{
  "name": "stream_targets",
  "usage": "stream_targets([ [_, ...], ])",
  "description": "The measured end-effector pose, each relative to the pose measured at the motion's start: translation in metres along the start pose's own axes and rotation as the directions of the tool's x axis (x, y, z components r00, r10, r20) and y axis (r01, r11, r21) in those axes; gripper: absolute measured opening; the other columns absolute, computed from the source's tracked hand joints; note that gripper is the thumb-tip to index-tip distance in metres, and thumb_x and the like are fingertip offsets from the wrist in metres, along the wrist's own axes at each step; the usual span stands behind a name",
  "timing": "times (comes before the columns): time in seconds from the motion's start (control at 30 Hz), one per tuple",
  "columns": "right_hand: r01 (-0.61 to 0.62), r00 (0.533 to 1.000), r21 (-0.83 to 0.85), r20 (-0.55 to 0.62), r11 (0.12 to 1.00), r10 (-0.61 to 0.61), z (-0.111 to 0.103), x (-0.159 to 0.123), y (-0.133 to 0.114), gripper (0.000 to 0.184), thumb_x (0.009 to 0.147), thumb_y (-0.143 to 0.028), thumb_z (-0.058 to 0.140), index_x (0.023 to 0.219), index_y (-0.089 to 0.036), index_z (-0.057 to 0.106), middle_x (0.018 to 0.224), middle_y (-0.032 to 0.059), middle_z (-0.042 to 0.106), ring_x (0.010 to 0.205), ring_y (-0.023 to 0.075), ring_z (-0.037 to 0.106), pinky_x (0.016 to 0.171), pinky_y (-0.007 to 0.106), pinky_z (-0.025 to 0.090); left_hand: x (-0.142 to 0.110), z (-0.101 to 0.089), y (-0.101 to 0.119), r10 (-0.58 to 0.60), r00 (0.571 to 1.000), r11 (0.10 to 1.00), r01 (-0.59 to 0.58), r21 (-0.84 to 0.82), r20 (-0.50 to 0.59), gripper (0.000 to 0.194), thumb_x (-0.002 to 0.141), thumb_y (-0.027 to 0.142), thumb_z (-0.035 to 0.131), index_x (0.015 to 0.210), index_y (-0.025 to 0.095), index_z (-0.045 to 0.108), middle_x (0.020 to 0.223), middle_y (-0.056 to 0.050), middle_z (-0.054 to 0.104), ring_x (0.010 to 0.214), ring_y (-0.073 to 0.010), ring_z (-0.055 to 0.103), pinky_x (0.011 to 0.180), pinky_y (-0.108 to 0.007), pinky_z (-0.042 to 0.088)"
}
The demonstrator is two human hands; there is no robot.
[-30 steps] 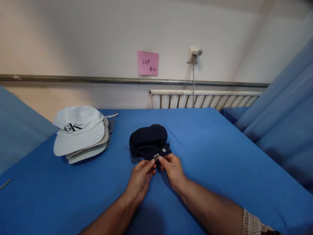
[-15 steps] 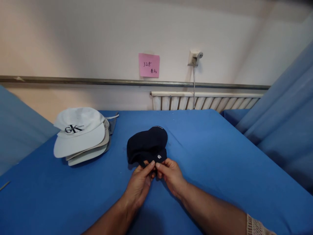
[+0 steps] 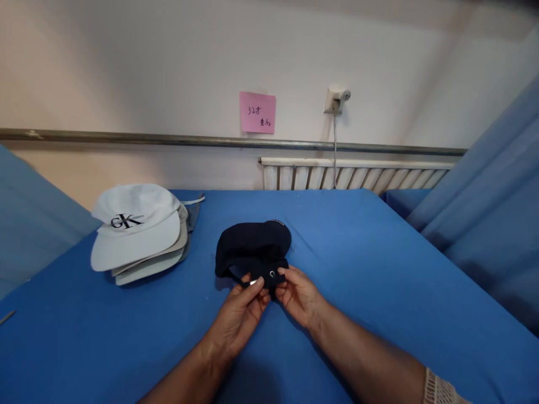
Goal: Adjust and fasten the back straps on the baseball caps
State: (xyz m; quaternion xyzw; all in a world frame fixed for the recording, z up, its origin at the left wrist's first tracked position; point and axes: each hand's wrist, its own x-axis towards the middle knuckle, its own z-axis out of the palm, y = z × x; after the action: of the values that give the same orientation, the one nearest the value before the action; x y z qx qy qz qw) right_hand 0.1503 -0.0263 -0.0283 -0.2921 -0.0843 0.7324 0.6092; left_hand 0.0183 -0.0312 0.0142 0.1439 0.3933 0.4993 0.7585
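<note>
Head view: dark cap (image 3: pixel 248 238) sits on the blue-covered bench (image 3: pixel 357 241), in front of me, brim pointing away toward the wall. My left hand (image 3: pixel 242 311) pinches its back strap, thumb by a silvery clasp (image 3: pixel 253 282). My right hand (image 3: pixel 301 297) grips the strap's other side, thumb just beside a metal eyelet (image 3: pixel 272 274). Stacked caps, white cap (image 3: pixel 137 241) on top, lie well left, apart from my hands.
</note>
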Motion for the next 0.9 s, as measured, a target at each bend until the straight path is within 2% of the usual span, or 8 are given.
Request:
stream_targets([
  [0.1, 0.085, 0.996, -0.045, -0.027, 0.995, -0.086, 0.005, -0.005, 0.002, 0.022, 0.06, -0.015, 0.079, 0.071, -0.018, 0.061, 0.067, -0.0023, 0.064, 0.06, 0.0113, 0.058, 0.056, 0.022, 0.047, -0.001, -0.002, -0.001, -0.021, 1.0, 0.999, 0.02, 0.045, 0.013, 0.029, 0.064, 0.001, 0.079, 0.08, 0.017, 0.061, 0.072, 0.001, 0.066, 0.063, -0.0118, 0.064, 0.058, -0.022, 0.054],
  [0.27, 0.12, 0.992, -0.058, -0.034, 0.991, -0.122, 0.01, -0.008, 0.004, 0.02, 0.059, -0.013, 0.075, 0.065, -0.019, 0.056, 0.057, -0.006, 0.055, 0.048, 0.0075, 0.046, 0.048, 0.02, 0.041, 0.0, -0.001, -0.003, -0.025, 0.999, 0.999, 0.024, 0.038, 0.024, 0.024, 0.067, 0.002, 0.078, 0.077, 0.016, 0.062, 0.069, 0.002, 0.064, 0.057, -0.0097, 0.062, 0.053, -0.02, 0.053],
  [0.43, 0.101, 0.989, -0.065, 0.115, 0.993, -0.093, 0.009, -0.014, -0.001, 0.017, 0.068, -0.022, 0.078, 0.076, -0.018, 0.063, 0.07, -0.0015, 0.062, 0.056, 0.0089, 0.053, 0.054, 0.022, 0.045, 0.001, 0.0, -0.002, -0.024, 0.999, 0.999, 0.023, 0.034, 0.038, 0.017, 0.069, 0.005, 0.078, 0.078, 0.014, 0.066, 0.075, -0.003, 0.069, 0.063, -0.0108, 0.066, 0.059, -0.02, 0.057],
  [0.57, 0.089, 0.977, -0.126, 0.202, 0.988, -0.062, 0.004, -0.016, 0.001, 0.024, 0.066, -0.023, 0.082, 0.083, -0.018, 0.066, 0.078, 0.0005, 0.066, 0.064, 0.0105, 0.058, 0.062, 0.023, 0.048, 0.003, -0.004, -0.002, -0.029, 0.998, 0.997, 0.025, 0.071, 0.055, 0.015, 0.072, 0.012, 0.08, 0.08, 0.013, 0.067, 0.073, -0.004, 0.069, 0.064, -0.0115, 0.067, 0.061, -0.02, 0.058],
  [0.63, 0.118, 0.983, -0.171, 0.16, 0.978, -0.091, 0.001, -0.014, 0.005, 0.025, 0.064, -0.024, 0.084, 0.08, -0.018, 0.065, 0.073, -0.0005, 0.065, 0.061, 0.0095, 0.056, 0.06, 0.022, 0.046, 0.005, -0.008, -0.004, -0.041, 0.998, 0.992, 0.034, 0.123, 0.052, 0.017, 0.072, 0.017, 0.081, 0.081, 0.013, 0.068, 0.073, -0.005, 0.069, 0.064, -0.0117, 0.067, 0.059, -0.019, 0.057],
  [0.73, 0.146, 0.989, -0.222, 0.024, 0.964, -0.144, 0.001, -0.01, 0.01, 0.03, 0.059, -0.027, 0.087, 0.076, -0.017, 0.064, 0.068, -0.0019, 0.063, 0.055, 0.0074, 0.053, 0.054, 0.019, 0.043, 0.008, -0.011, -0.005, -0.045, 0.998, 0.979, 0.036, 0.199, 0.042, 0.022, 0.072, 0.023, 0.082, 0.085, 0.012, 0.068, 0.072, -0.004, 0.069, 0.062, -0.0114, 0.066, 0.054, -0.018, 0.055],
  [0.9, 0.082, 0.986, -0.219, -0.127, 0.972, -0.111, 0.005, -0.014, 0.011, 0.036, 0.054, -0.029, 0.089, 0.076, -0.015, 0.063, 0.064, -0.0018, 0.063, 0.054, 0.0078, 0.055, 0.052, 0.018, 0.045, 0.01, -0.01, -0.009, 0.016, 0.999, 0.976, -0.009, 0.217, -0.031, 0.024, 0.069, 0.02, 0.084, 0.082, 0.013, 0.066, 0.068, -0.002, 0.068, 0.059, -0.0108, 0.066, 0.052, -0.017, 0.054],
])
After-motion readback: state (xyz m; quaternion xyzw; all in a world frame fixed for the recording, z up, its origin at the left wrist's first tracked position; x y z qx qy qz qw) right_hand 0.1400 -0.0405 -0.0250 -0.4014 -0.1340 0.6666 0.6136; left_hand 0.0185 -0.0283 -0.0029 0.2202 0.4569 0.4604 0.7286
